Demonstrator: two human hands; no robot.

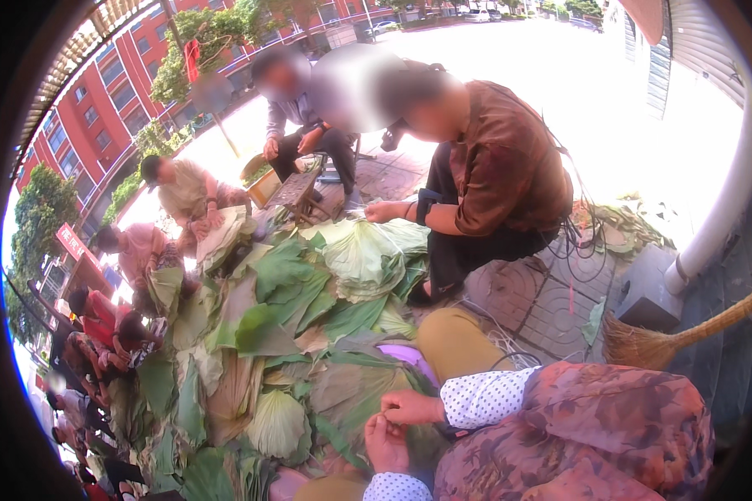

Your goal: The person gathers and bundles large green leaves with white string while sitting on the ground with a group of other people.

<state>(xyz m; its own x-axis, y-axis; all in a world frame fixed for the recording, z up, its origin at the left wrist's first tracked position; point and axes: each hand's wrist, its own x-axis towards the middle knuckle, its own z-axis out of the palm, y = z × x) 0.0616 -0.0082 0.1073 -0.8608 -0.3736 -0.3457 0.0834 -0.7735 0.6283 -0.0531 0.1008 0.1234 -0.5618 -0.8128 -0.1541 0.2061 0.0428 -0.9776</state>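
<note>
My right hand [411, 407] and my left hand [386, 444] are close together over the leaf pile, in front of my lap. Both have their fingers drawn in as if pinching. Whatever lies between the fingertips is too small to make out. Just beyond them spreads a large dull green-brown leaf [351, 391], fan-ribbed like a lotus leaf. A paler folded leaf [278, 424] lies to the left. Something purple [409, 357] shows beside my mustard-coloured trouser knee [458, 338]. White dotted cuffs and camouflage-patterned sleeves [593, 417] cover my arms.
A co-worker in a brown shirt [510, 159] sits ahead, fingers at a stack of pale leaves [363, 255]. Other people sit around the pile's far and left sides. To the right are a straw broom [643, 342], a grey block [645, 288] and a white post [718, 209].
</note>
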